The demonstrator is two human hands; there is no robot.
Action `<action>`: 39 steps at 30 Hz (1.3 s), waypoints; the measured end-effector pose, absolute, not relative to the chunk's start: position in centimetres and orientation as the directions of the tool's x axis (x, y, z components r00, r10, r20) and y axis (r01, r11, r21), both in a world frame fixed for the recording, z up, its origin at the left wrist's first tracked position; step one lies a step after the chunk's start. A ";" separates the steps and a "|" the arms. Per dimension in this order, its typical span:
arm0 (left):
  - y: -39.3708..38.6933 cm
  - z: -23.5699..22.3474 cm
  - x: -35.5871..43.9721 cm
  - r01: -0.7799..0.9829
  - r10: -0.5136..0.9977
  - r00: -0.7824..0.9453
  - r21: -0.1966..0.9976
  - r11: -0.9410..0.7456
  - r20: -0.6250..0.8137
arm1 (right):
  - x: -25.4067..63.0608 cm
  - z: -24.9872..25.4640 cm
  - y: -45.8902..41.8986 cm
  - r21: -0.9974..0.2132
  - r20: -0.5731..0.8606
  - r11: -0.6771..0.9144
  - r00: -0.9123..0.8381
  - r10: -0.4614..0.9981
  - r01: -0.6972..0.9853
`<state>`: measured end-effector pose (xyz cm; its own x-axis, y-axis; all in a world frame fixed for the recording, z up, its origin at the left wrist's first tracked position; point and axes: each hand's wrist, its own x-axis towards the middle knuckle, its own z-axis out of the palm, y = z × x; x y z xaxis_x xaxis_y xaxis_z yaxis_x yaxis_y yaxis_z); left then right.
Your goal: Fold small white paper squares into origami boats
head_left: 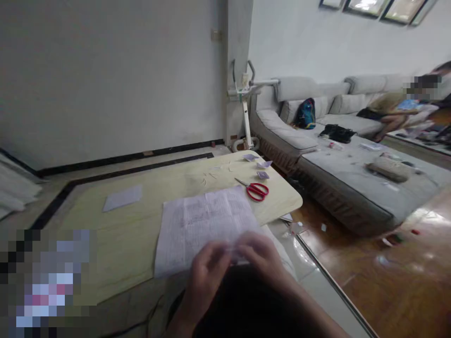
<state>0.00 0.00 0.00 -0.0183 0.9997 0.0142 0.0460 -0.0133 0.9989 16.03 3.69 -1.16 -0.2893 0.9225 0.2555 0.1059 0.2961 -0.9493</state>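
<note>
A large creased printed paper sheet [206, 220] lies on the near side of the pale yellow table [130, 239]. My left hand [209, 263] and my right hand [259, 253] meet over its lower right edge, fingers bent and thumbs close together. Both hands look closed in a pinch, and a small pale bit shows between the fingertips, too blurred to name. Past the sheet's far right corner lie red-handled scissors [255, 190], blades pointing left. Several small folded paper pieces, one a purple-printed piece [262, 175], sit near the far right corner of the table.
Thin paper strips [211, 175] are scattered at the table's far side, and a smaller paper sheet [122, 198] lies left. A grey sofa [338, 178] with a backpack [306, 114] stands right; a person [391, 105] sits at its far end. Exercise equipment [245, 112] stands behind the table.
</note>
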 end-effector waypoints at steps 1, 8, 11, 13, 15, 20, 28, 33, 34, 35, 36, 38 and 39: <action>0.2 0.0 -0.2 0.089 0.998 -0.027 0.995 -0.047 0.050 | 16.0 -1.2 3.7 -0.945 0.272 0.311 -0.279 0.921 0.105; 0.6 -0.7 -0.9 0.285 0.970 -0.118 0.943 -0.173 0.213 | 16.2 -1.1 3.5 -0.941 0.295 0.329 -0.282 0.913 0.082; 0.5 -0.9 -1.0 0.326 0.955 -0.097 0.915 -0.237 0.282 | 16.5 -1.1 3.4 -0.950 0.270 0.299 -0.254 0.929 0.084; 0.5 -0.9 -1.1 0.345 0.936 -0.102 0.895 -0.284 0.336 | 16.6 -1.2 3.4 -0.956 0.255 0.281 -0.230 0.939 0.086; 0.4 -0.8 -1.3 0.352 0.922 -0.099 0.880 -0.319 0.374 | 16.6 -1.2 3.3 -0.959 0.241 0.267 -0.226 0.944 0.092; 0.1 -0.7 -1.6 0.334 0.938 -0.089 0.898 -0.288 0.334 | 16.6 -1.4 3.2 -0.954 0.250 0.280 -0.231 0.940 0.107; 1.2 -1.8 -1.6 -0.007 0.993 -0.019 0.993 0.116 -0.116 | 16.9 -0.1 3.0 -0.931 0.295 0.356 -0.406 0.865 0.081; 1.2 -0.9 -1.1 -0.047 0.976 0.051 0.976 0.213 -0.211 | 16.9 0.7 2.9 -0.916 0.299 0.385 -0.447 0.843 0.114; 1.1 -0.8 -1.0 -0.036 0.981 0.007 0.980 0.193 -0.193 | 16.8 0.7 2.9 -0.919 0.291 0.370 -0.406 0.866 0.132; 1.1 -0.7 -1.0 -0.016 0.985 -0.043 0.986 0.168 -0.169 | 16.7 0.6 2.9 -0.922 0.288 0.359 -0.363 0.886 0.147; 1.0 -0.6 -0.9 0.009 0.986 -0.091 0.990 0.140 -0.139 | 16.6 0.5 2.9 -0.923 0.289 0.353 -0.328 0.899 0.155; 0.8 -0.4 -0.6 0.068 0.986 -0.151 0.994 0.087 -0.076 | 16.4 0.3 2.9 -0.924 0.287 0.345 -0.299 0.910 0.165; 0.7 -0.3 -0.4 0.098 0.985 -0.169 0.993 0.058 -0.041 | 16.2 0.2 2.9 -0.925 0.277 0.336 -0.296 0.914 0.174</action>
<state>-0.42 0.70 -0.29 -0.1687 0.9848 -0.0409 0.0982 0.0581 0.9935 16.25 2.90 0.18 -0.2958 0.9143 0.2767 0.1744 0.3365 -0.9254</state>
